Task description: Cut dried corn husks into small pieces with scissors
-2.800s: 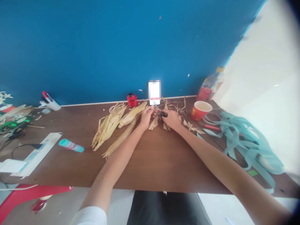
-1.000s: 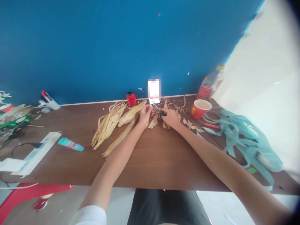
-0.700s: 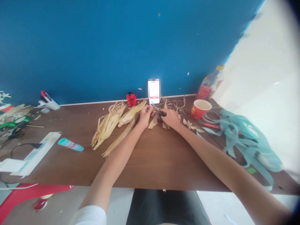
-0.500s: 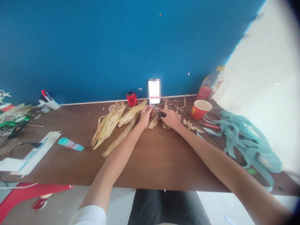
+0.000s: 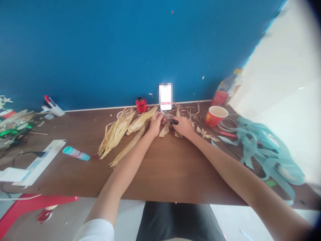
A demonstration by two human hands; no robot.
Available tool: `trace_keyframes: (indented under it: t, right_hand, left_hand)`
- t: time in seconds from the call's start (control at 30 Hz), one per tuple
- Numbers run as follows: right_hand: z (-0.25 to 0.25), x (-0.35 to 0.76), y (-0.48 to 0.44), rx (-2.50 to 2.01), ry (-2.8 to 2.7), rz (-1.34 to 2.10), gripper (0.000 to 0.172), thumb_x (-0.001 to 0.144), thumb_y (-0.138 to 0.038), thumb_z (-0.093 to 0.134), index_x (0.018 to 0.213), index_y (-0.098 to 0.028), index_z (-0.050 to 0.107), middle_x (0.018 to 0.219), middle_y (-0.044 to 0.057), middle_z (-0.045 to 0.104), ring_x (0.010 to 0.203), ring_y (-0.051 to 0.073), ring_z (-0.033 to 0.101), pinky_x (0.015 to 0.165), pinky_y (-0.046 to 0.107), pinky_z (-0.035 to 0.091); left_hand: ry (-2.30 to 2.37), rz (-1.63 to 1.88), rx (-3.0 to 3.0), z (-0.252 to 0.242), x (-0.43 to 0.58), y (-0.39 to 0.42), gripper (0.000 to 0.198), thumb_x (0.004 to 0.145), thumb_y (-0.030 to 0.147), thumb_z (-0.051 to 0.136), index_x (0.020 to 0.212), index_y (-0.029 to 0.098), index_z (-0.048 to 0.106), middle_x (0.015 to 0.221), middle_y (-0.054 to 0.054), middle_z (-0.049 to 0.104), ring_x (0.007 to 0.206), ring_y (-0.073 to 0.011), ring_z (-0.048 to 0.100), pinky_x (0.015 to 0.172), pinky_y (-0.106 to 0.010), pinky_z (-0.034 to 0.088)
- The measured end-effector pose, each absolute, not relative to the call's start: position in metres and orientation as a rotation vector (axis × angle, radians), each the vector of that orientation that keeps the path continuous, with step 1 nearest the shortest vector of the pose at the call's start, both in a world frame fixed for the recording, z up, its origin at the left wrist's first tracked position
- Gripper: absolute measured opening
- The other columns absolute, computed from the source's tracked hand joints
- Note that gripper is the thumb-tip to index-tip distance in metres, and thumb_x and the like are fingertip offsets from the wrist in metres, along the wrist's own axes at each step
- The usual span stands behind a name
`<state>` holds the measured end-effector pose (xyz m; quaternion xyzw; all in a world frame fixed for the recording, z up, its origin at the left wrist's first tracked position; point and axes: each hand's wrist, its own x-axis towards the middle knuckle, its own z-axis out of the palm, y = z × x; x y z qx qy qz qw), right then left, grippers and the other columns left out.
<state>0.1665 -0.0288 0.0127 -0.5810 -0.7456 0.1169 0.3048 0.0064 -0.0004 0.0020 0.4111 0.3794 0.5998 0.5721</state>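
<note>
Pinching: the left hand (image 5: pixel 155 124) has its fingers (image 5: pixel 158 117) pressed together on a small piece of dry corn husk (image 5: pixel 163 122); this piece is partly hidden, so its shape is hard to tell.

Scissors: the right hand (image 5: pixel 180 127) closes its fingers in the black handles of the scissors (image 5: pixel 173 122). The blades point toward the left hand, probably so the husk can come between them.

Loose husk: a curled husk strip (image 5: pixel 164 131) lies just under the hands, and small leaf-shaped husk pieces (image 5: pixel 204 133) lie right of the right hand.

Bundles: three bundles of corn husk (image 5: pixel 115 134) lie left of the hands, likely kept apart from the work.

Tabletop: the brown tabletop (image 5: pixel 175 177) carries a red paper cup (image 5: pixel 215 115), teal paper strips (image 5: pixel 263 150), a red spool (image 5: pixel 141 105), and a teal tube (image 5: pixel 76 153).

Wall: a blurred bright screen (image 5: pixel 165 96) stands upright against the blue wall (image 5: pixel 100 50).
</note>
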Motion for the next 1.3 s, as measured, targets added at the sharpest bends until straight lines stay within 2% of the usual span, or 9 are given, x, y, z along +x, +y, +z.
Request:
trace_keyframes:
  t: [0.4,0.73,1.0,1.13,1.3]
  right_hand:
    - [0.0126,0.1664,-0.0281,-1.562,-1.973,0.308,0.036,0.075,-0.022,0.058,0.105,-0.029,0.076,0.087,0.002,0.076,0.083,0.024,0.068,0.068,0.030,0.047]
    - [0.0108,0.1659,-0.0272,-1.627,-2.004,0.258,0.035,0.076,-0.024,0.059,0.106,-0.030,0.076,0.091,0.004,0.076,0.088,0.026,0.069,0.068,0.031,0.048]
    - [0.0099,0.1673,-0.0264,-1.601,-1.997,0.246,0.033,0.076,-0.022,0.058,0.103,-0.029,0.076,0.094,0.003,0.076,0.090,0.025,0.069,0.073,0.031,0.049]
    - [0.0103,0.1679,-0.0270,-1.534,-1.940,0.263,0.032,0.076,-0.021,0.057,0.102,-0.027,0.075,0.088,0.002,0.076,0.085,0.023,0.068,0.072,0.029,0.048]
    - [0.0122,0.1669,-0.0288,-1.523,-1.904,0.269,0.030,0.075,-0.024,0.059,0.100,-0.027,0.074,0.084,0.002,0.075,0.084,0.023,0.068,0.070,0.029,0.046]
  left_hand:
    - [0.881,1.430,1.002,0.0033,0.0060,-0.0007,0.020,0.079,0.029,0.071,0.074,0.016,0.057,0.069,0.001,0.058,0.054,-0.0056,0.047,0.054,-0.022,0.039]
    - [0.939,1.519,0.976,-0.0001,0.0047,0.0021,0.009,0.072,0.020,0.065,0.072,0.015,0.057,0.062,0.004,0.051,0.051,-0.0048,0.041,0.050,-0.019,0.032]
    - [0.959,1.534,0.990,-0.0004,0.0048,0.0014,0.020,0.075,0.032,0.071,0.072,0.015,0.060,0.059,0.004,0.047,0.050,-0.0050,0.040,0.051,-0.020,0.033]
    - [0.968,1.520,1.013,0.0004,0.0048,-0.0005,0.029,0.074,0.040,0.075,0.077,0.015,0.061,0.066,0.002,0.054,0.053,-0.0051,0.044,0.051,-0.020,0.036]
    - [0.950,1.483,1.009,0.0026,0.0049,-0.0025,0.035,0.074,0.045,0.075,0.082,0.017,0.055,0.077,-0.002,0.065,0.059,-0.0084,0.056,0.056,-0.023,0.043]
